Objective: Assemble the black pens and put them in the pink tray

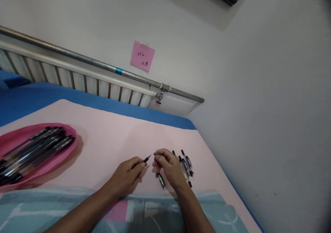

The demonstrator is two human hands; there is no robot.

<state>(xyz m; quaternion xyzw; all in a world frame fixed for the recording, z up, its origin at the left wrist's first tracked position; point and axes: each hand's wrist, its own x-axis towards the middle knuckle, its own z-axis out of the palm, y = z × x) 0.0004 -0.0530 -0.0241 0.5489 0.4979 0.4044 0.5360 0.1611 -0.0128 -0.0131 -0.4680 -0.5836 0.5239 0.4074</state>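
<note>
My left hand (128, 176) is closed round a thin black pen part (147, 159) whose pointed tip sticks out toward my right hand. My right hand (168, 167) is closed a short way from that tip, with a black pen barrel (161, 181) poking out below its palm. Both hands rest low over a pink sheet (111, 139). Just right of my right hand lies a small cluster of black pens (186, 164) on the sheet.
A pink oval tray (68, 152) holding several black pens sits at the left on the sheet. Blue cloth (31, 98) lies behind, below a white radiator (77, 79) and pipe. A pink sticky note (142, 56) hangs on the wall. A white wall closes the right side.
</note>
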